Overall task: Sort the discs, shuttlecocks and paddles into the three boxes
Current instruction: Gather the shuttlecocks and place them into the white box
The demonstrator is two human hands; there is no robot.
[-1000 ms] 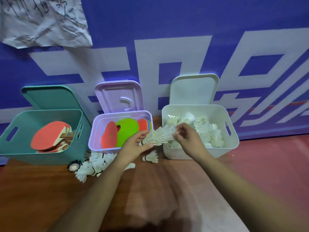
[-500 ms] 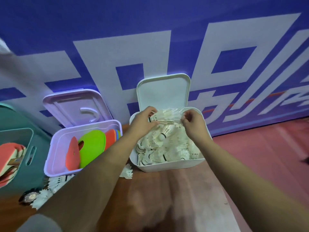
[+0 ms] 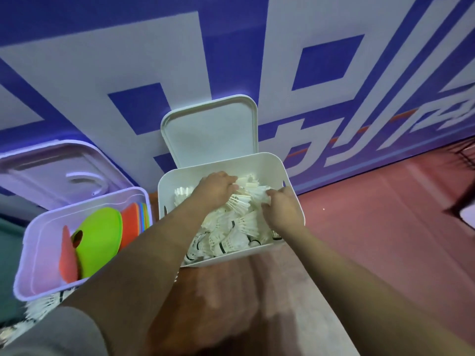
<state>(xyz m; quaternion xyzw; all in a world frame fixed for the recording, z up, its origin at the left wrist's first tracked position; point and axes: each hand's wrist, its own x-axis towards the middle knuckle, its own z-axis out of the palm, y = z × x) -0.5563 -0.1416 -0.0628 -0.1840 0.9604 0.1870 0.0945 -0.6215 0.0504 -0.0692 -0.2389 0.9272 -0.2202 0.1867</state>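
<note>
The white box (image 3: 293,176) stands against the wall, filled with several white shuttlecocks (image 3: 231,232). Both my hands are down inside it. My left hand (image 3: 216,191) grips one end of a stacked row of shuttlecocks (image 3: 253,190), and my right hand (image 3: 282,211) pinches the other end, low over the pile. Left of it, the purple box (image 3: 30,253) holds a green disc (image 3: 100,242), a red disc (image 3: 67,255) and orange discs (image 3: 131,224). Several loose shuttlecocks (image 3: 42,305) lie on the floor in front of the purple box. No paddles are in view.
The white lid (image 3: 210,132) and purple lid (image 3: 59,173) lean on the blue and white banner wall behind the boxes. A teal box edge (image 3: 9,227) shows at far left. Red floor (image 3: 372,227) spreads to the right, with a dark object (image 3: 462,211) at the edge.
Both hands carried the row of shuttlecocks from in front of the boxes into the white box and lowered it onto the pile. The view swung right, so the teal paddle box left the frame.
</note>
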